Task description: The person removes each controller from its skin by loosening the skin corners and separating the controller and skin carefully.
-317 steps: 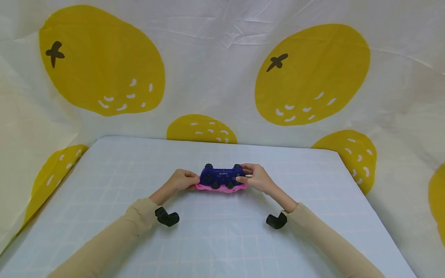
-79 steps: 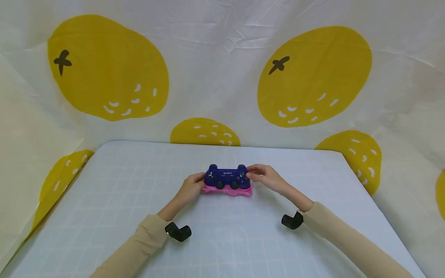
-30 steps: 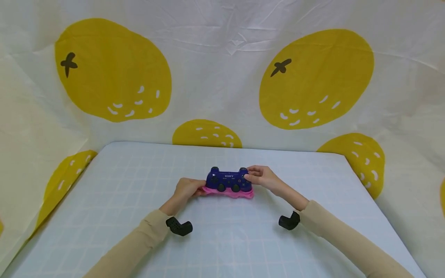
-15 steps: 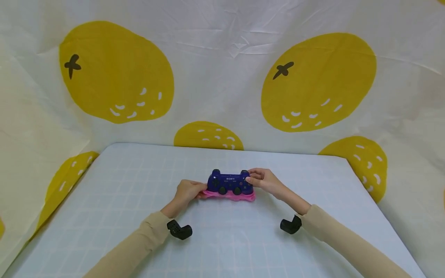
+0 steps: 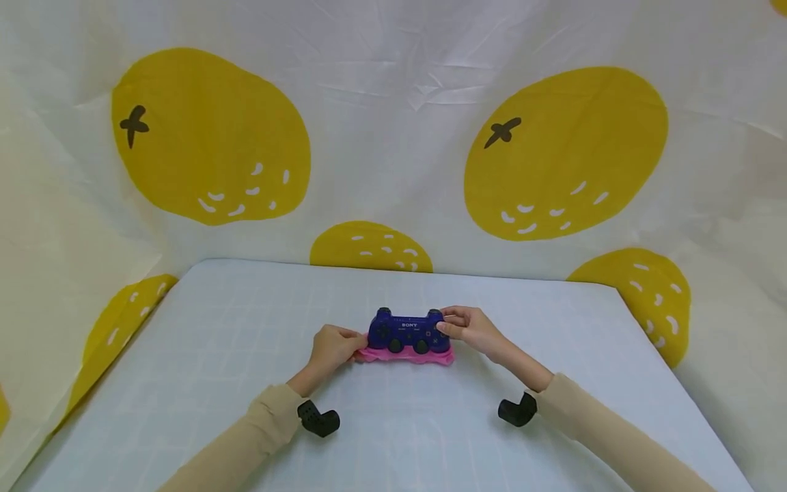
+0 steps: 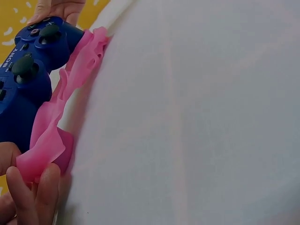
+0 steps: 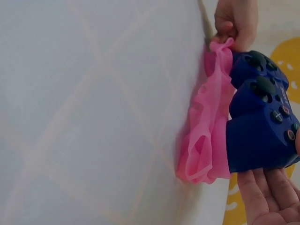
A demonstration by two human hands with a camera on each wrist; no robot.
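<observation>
Since half a second ago little has moved: the left hand (image 5: 332, 345) still pinches the pink silicone cover (image 5: 406, 355) at its near-left end, so the fitting looks unfinished. Just right of those fingers, the blue controller (image 5: 408, 331) sits on the cover. The right hand (image 5: 473, 329) curls round its right grip. All rest on the pale gridded table (image 5: 246, 383), before a lemon-print curtain (image 5: 381, 150).

Staged recording booth, not a lived-in room: a pale blue grid-patterned tabletop cover (image 5: 246, 383) enclosed by a creased white fabric backdrop printed with large yellow citrus fruits (image 5: 393, 89).
</observation>
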